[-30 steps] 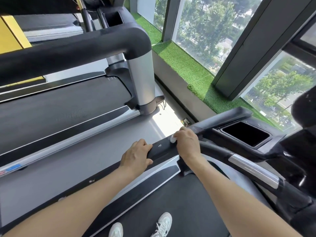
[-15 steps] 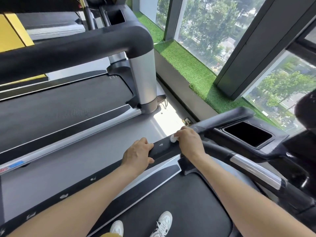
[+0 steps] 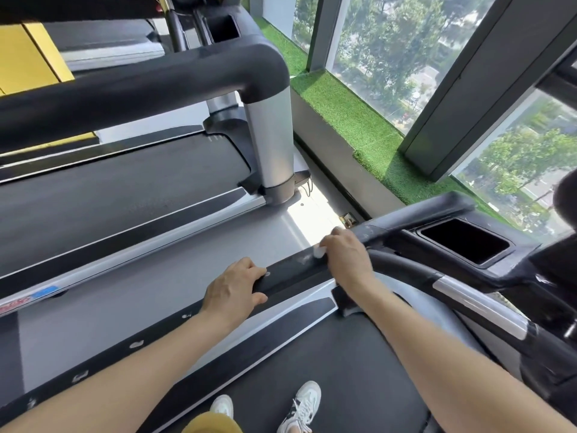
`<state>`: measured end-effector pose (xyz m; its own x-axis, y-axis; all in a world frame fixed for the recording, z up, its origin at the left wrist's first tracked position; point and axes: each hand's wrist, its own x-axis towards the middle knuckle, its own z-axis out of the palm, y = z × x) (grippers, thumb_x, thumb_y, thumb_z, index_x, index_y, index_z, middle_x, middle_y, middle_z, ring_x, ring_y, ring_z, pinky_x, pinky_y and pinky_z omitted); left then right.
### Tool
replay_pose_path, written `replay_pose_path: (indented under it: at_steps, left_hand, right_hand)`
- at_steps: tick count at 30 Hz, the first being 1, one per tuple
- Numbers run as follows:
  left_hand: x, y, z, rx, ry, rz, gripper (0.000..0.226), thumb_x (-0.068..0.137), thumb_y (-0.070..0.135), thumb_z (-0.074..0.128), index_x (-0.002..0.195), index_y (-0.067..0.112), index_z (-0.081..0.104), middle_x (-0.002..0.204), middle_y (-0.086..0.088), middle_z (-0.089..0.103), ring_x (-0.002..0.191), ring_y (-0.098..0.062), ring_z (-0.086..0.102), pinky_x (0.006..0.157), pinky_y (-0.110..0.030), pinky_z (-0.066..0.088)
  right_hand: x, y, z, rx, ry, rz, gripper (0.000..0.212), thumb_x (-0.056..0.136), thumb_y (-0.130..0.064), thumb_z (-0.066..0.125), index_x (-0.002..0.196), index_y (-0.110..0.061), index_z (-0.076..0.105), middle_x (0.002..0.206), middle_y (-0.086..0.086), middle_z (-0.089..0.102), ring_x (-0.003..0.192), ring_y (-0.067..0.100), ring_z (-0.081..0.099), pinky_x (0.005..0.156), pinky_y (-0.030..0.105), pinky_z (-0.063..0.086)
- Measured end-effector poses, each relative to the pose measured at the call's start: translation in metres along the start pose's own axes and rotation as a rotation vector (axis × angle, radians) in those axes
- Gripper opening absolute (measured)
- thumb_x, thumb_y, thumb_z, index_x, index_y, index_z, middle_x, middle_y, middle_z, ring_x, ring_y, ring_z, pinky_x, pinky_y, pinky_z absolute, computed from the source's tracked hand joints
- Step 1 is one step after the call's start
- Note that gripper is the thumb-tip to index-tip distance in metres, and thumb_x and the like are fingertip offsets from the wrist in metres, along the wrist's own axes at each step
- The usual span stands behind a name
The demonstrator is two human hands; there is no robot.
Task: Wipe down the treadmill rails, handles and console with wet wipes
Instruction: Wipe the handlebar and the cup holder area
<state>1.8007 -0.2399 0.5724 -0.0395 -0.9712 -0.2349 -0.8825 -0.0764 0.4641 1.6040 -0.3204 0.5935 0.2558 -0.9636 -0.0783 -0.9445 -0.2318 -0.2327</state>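
A black padded side rail (image 3: 293,273) of the treadmill runs diagonally from lower left up to the console. My left hand (image 3: 232,292) grips this rail, fingers curled over its far edge. A little farther along, my right hand (image 3: 346,257) holds a small white wet wipe (image 3: 319,252) against the rail's top; a faint wet smear lies just left of it. The black console (image 3: 515,260) with a rectangular cup recess (image 3: 465,242) sits at the right. A curved black and silver handle (image 3: 462,292) runs below the console.
A second treadmill (image 3: 125,189) stands at the left, with a thick black handrail (image 3: 140,85) on a silver post (image 3: 271,139). Grey floor (image 3: 175,260) separates the two machines. An artificial-grass ledge (image 3: 349,120) and tall windows line the right. My white shoes (image 3: 301,407) stand on the belt.
My right hand with the wipe has shifted slightly along the rail, leaving a wet smear. My left hand keeps its grip in the same place.
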Motion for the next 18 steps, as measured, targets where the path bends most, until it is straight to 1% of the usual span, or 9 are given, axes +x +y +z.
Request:
replay_pose_path:
  at_steps: [2,3,5,7,9,12,15,16,18]
  left_hand:
    - [0.001,0.002,0.000,-0.007,0.006,-0.018,0.044,0.086,0.033,0.067,0.128,0.030,0.055,0.112,0.010,0.051,0.103,-0.013,0.050,0.081,-0.027,0.041]
    - [0.002,0.003,0.000,-0.007,0.005,-0.027,0.044,0.085,0.033,0.068,0.128,0.030,0.055,0.111,0.010,0.051,0.102,-0.014,0.050,0.079,-0.027,0.039]
    - [0.004,0.004,0.000,-0.002,-0.007,-0.036,0.043,0.086,0.033,0.068,0.127,0.030,0.055,0.111,0.009,0.051,0.100,-0.015,0.050,0.079,-0.027,0.038]
    - [0.005,0.004,-0.001,0.010,-0.016,-0.038,0.040,0.086,0.033,0.067,0.124,0.030,0.057,0.109,0.008,0.051,0.094,-0.015,0.048,0.077,-0.028,0.038]
    - [0.004,0.004,-0.001,0.016,-0.017,-0.030,0.037,0.086,0.034,0.067,0.121,0.031,0.058,0.107,0.008,0.050,0.089,-0.013,0.043,0.075,-0.028,0.037]
    - [0.002,0.002,-0.002,0.000,-0.016,-0.027,0.042,0.086,0.034,0.066,0.127,0.030,0.056,0.110,0.009,0.051,0.095,-0.014,0.047,0.077,-0.028,0.038]
    - [0.001,0.003,-0.003,0.003,-0.009,-0.010,0.045,0.087,0.034,0.066,0.130,0.029,0.054,0.114,0.008,0.052,0.103,-0.015,0.050,0.081,-0.029,0.041]
    - [0.001,0.003,-0.003,0.004,-0.009,-0.007,0.045,0.087,0.034,0.066,0.130,0.029,0.054,0.114,0.008,0.052,0.104,-0.016,0.050,0.082,-0.029,0.042]
    - [0.001,0.003,-0.003,0.008,-0.008,-0.006,0.043,0.087,0.034,0.066,0.128,0.029,0.055,0.114,0.007,0.052,0.103,-0.015,0.050,0.081,-0.029,0.042]
  right_hand:
    - [0.007,0.018,-0.001,-0.005,0.092,0.127,0.027,0.091,0.000,0.047,0.108,-0.005,0.068,0.106,0.011,0.057,0.104,0.027,0.049,0.085,0.030,0.041]
    - [0.006,0.014,0.002,0.006,0.119,0.158,0.026,0.092,0.000,0.047,0.106,-0.004,0.068,0.105,0.011,0.056,0.103,0.027,0.048,0.084,0.031,0.041]
    - [-0.004,-0.013,0.014,0.043,0.094,0.116,0.023,0.092,-0.005,0.049,0.105,-0.004,0.068,0.105,0.011,0.056,0.103,0.027,0.047,0.084,0.032,0.041]
    - [-0.020,-0.047,0.026,0.069,-0.001,-0.025,0.021,0.091,-0.010,0.052,0.105,-0.007,0.067,0.107,0.008,0.055,0.105,0.024,0.046,0.083,0.028,0.038]
    - [-0.025,-0.057,0.028,0.073,-0.049,-0.111,0.022,0.091,-0.007,0.052,0.107,-0.008,0.067,0.109,0.007,0.054,0.106,0.024,0.046,0.083,0.029,0.040]
    - [-0.005,-0.026,0.014,0.012,-0.056,-0.016,0.026,0.089,0.000,0.049,0.108,-0.005,0.066,0.108,0.011,0.055,0.106,0.028,0.048,0.086,0.037,0.045]
    - [0.005,-0.005,0.010,-0.017,0.063,0.156,0.026,0.091,-0.001,0.047,0.108,-0.003,0.067,0.108,0.012,0.056,0.106,0.028,0.048,0.088,0.038,0.046]
    - [0.001,-0.015,0.013,-0.008,0.066,0.159,0.023,0.092,-0.005,0.049,0.107,-0.003,0.067,0.107,0.012,0.056,0.106,0.028,0.048,0.088,0.037,0.045]
    - [-0.014,-0.045,0.022,0.038,-0.003,0.065,0.022,0.093,-0.014,0.052,0.106,-0.004,0.066,0.107,0.010,0.055,0.105,0.026,0.046,0.087,0.034,0.043]
